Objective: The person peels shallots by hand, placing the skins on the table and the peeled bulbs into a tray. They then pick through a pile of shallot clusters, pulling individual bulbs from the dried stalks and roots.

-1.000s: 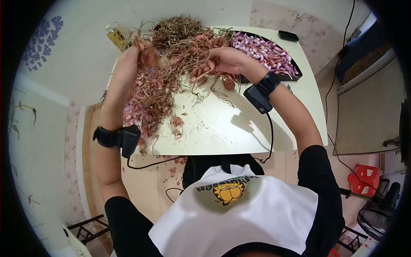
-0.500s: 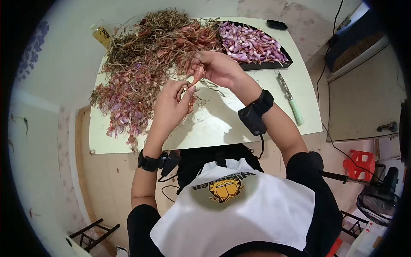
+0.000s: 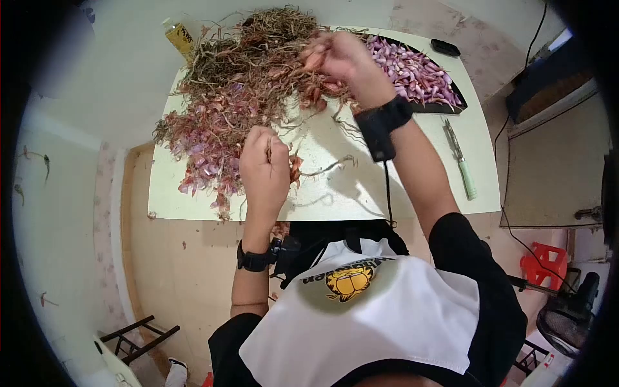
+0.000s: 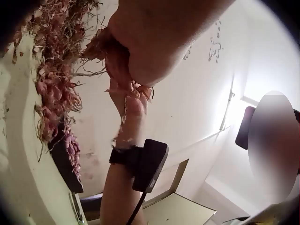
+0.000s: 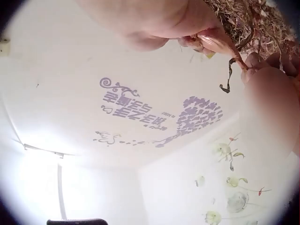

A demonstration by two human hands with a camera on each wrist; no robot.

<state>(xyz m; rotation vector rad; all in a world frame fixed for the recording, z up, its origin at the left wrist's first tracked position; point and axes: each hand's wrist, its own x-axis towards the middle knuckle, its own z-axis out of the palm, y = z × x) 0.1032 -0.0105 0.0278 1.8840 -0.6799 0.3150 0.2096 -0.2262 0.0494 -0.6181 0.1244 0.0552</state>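
Note:
My left hand (image 3: 264, 164) is curled over the near middle of the table, gripping dry shallot skins (image 4: 96, 47) that poke out of the fist. Reddish peelings and a long dry root trail beside it. Farther forward, my right hand (image 3: 345, 61), blurred, holds a reddish-brown shallot (image 5: 215, 42) at the edge of the unpeeled shallots (image 3: 316, 93). In the right wrist view this shallot's thin tail reaches to the left hand's fingertips. A black tray (image 3: 445, 109) of peeled purple shallots (image 3: 412, 74) stands just right of the right hand.
Loose purple skins (image 3: 206, 142) and dried roots (image 3: 258, 45) spread over the table's left and back. A green-handled knife (image 3: 464, 164) lies at the right. A yellow-labelled bottle (image 3: 179, 39) stands back left, a black object (image 3: 445, 47) back right. Cables hang from the wrist cameras.
First the left hand came from the far-left pile to meet the right hand at a shallot. Now the hands are apart, the right one moved forward to the unpeeled shallots.

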